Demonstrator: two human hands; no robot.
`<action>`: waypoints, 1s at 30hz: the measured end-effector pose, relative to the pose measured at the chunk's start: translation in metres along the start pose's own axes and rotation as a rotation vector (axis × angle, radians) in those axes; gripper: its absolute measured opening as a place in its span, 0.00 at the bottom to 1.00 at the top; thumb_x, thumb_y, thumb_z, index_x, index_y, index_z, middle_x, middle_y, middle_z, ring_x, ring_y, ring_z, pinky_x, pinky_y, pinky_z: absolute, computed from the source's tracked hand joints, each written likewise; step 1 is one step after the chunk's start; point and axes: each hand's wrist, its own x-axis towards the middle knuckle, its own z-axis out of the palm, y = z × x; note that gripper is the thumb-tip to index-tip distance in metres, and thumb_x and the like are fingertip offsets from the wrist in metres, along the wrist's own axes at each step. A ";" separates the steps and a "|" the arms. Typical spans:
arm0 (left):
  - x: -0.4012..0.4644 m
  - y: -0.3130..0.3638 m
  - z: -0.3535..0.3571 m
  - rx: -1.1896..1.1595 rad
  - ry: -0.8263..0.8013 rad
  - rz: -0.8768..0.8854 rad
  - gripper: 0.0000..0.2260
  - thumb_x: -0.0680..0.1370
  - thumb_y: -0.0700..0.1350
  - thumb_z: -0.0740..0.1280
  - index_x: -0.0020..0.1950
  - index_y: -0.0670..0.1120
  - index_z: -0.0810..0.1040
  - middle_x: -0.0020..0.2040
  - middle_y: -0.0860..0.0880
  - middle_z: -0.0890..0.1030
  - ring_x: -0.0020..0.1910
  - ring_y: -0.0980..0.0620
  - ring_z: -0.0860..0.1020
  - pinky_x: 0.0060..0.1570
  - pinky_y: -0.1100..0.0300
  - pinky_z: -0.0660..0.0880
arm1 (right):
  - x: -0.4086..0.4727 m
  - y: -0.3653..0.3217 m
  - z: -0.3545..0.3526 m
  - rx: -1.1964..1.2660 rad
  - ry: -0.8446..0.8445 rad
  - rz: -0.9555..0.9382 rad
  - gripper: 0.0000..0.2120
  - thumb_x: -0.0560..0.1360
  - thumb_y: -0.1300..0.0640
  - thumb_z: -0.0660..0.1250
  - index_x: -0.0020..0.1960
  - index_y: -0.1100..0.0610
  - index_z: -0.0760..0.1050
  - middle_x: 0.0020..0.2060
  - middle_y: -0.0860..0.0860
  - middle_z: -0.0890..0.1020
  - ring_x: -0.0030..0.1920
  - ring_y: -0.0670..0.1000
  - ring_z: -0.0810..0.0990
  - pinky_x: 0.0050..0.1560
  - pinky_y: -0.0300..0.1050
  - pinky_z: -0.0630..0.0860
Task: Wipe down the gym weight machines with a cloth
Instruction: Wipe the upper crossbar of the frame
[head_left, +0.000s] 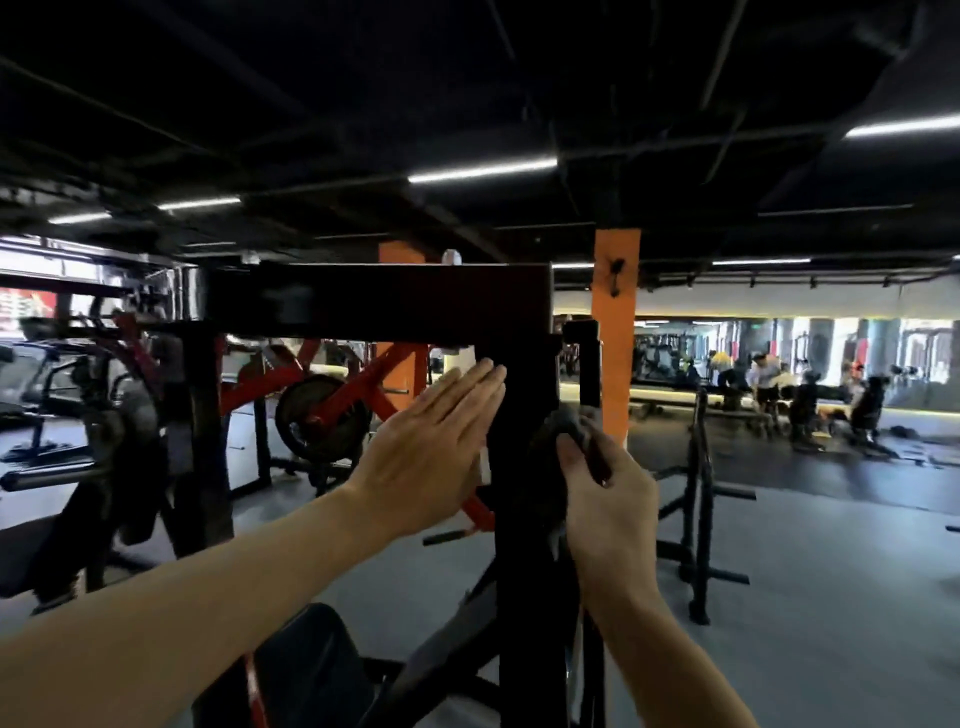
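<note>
My left hand (431, 441) lies flat and open against the black post (524, 519) to steady me, while my right hand (605, 499) grips the dark cloth (558, 431) bunched against the post's right face, ready to rub it.

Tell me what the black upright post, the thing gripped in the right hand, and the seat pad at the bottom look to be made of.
Upright post: likely painted steel, matte black; square-edged, rigid, joined to a crossbeam.
Cloth gripped by the right hand: dark fabric, it seems; it bunches softly, though blur hides any weave.
Seat pad: probably black vinyl over padding; rounded edge with a faint sheen.
</note>
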 end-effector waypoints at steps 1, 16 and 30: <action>0.003 -0.008 0.000 -0.021 0.029 -0.070 0.27 0.85 0.48 0.51 0.80 0.35 0.58 0.81 0.37 0.57 0.82 0.42 0.52 0.80 0.46 0.54 | 0.001 -0.002 0.006 -0.142 0.003 -0.115 0.14 0.83 0.53 0.64 0.67 0.44 0.78 0.59 0.40 0.83 0.62 0.40 0.79 0.64 0.45 0.77; 0.028 -0.074 0.039 -0.083 -0.021 -0.166 0.36 0.76 0.52 0.50 0.83 0.41 0.50 0.84 0.42 0.46 0.83 0.44 0.43 0.79 0.43 0.54 | 0.110 0.017 -0.004 -1.410 -0.116 -1.384 0.19 0.77 0.67 0.61 0.66 0.63 0.79 0.61 0.60 0.81 0.62 0.59 0.79 0.45 0.52 0.83; 0.023 -0.084 0.049 -0.181 0.070 -0.122 0.35 0.75 0.48 0.53 0.83 0.42 0.52 0.84 0.44 0.50 0.83 0.48 0.46 0.80 0.48 0.55 | 0.094 -0.010 0.000 -1.253 -0.109 -1.243 0.29 0.69 0.69 0.69 0.70 0.67 0.71 0.57 0.62 0.78 0.60 0.59 0.73 0.50 0.54 0.82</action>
